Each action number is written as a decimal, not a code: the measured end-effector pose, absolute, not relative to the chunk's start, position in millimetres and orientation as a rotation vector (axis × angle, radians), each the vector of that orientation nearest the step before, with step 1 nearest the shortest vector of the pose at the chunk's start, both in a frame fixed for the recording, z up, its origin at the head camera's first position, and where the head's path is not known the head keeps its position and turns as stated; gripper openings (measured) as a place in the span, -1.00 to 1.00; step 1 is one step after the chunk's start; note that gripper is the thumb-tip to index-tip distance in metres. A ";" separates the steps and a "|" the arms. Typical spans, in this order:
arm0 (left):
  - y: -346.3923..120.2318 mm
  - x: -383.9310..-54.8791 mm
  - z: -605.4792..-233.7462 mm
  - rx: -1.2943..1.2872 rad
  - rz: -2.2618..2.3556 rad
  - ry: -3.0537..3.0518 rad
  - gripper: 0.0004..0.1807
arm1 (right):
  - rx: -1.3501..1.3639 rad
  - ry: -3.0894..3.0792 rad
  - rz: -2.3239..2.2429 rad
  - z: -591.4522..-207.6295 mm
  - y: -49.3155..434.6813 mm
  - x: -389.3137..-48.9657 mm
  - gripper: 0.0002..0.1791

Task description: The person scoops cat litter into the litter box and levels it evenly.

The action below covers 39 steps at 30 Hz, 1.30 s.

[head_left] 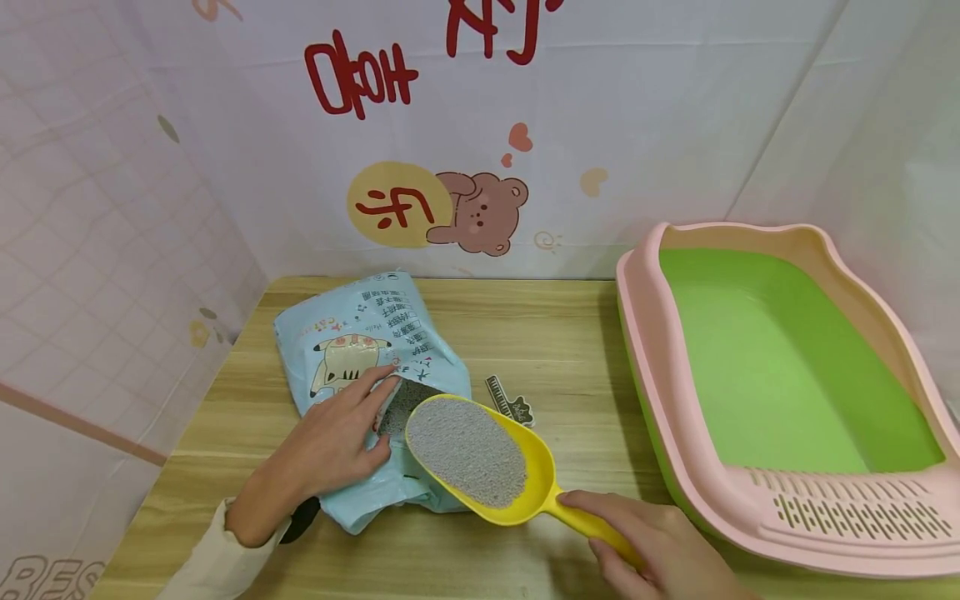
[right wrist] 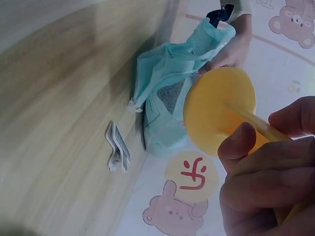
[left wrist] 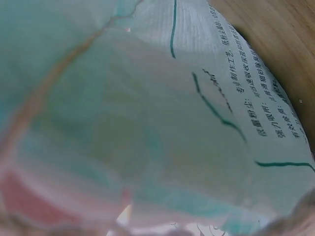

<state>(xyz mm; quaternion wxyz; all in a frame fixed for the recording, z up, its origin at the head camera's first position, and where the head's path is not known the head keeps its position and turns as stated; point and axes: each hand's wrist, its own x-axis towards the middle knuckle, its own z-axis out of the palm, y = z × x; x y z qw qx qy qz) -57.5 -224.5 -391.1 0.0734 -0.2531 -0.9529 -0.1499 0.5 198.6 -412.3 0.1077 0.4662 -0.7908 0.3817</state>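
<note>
Scoop (head_left: 538, 471) slants lengthwise rightward from the bag (head_left: 348, 354) to our right hand (head_left: 660, 546), gripping its handle (head_left: 572, 517) near the tray (head_left: 662, 358) right of the bag; our left hand (head_left: 337, 437) pinches the bag's edge.

**Surroundings of the table (head_left: 547, 325)**

Back wall (head_left: 637, 83): white, creased cloth bearing red characters (head_left: 362, 77), small hearts (head_left: 521, 137) and a brown bear (head_left: 487, 218) against a yellow disc (head_left: 375, 187). Left wall (head_left: 97, 208): pale, with a faint pink grid above a slanting pink band (head_left: 82, 424); lettering (head_left: 56, 577) lies below. Right wall (head_left: 903, 142): whitish. Table: light, grained wood, reaching the back wall. Lighting: soft.
</note>
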 end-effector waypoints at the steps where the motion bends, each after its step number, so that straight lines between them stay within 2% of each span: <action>1: -224.7 -57.4 -391.1 -0.758 -0.453 -2.863 -0.18 | 1.372 -2.328 1.121 -410.6 199.8 0.2 -0.54; 22: -224.9 -57.8 -392.1 -0.759 -0.449 -2.866 -0.18 | 1.301 -2.361 1.019 -392.7 219.9 -0.2 -0.56; 31: -224.8 -57.7 -390.8 -0.761 -0.455 -2.882 -0.18 | 1.202 -2.417 0.981 -390.5 225.6 1.8 -0.21; 34: -224.9 -57.6 -390.6 -0.760 -0.456 -2.884 -0.17 | 1.202 -2.399 1.000 -390.1 226.9 0.4 -0.26; 37: -225.1 -57.6 -391.2 -0.764 -0.455 -2.876 -0.18 | 1.218 -2.345 1.012 -390.1 228.0 -3.1 -0.44; 39: -225.3 -57.6 -391.6 -0.764 -0.453 -2.870 -0.18 | 1.198 -2.357 1.007 -388.1 229.0 -3.7 -0.45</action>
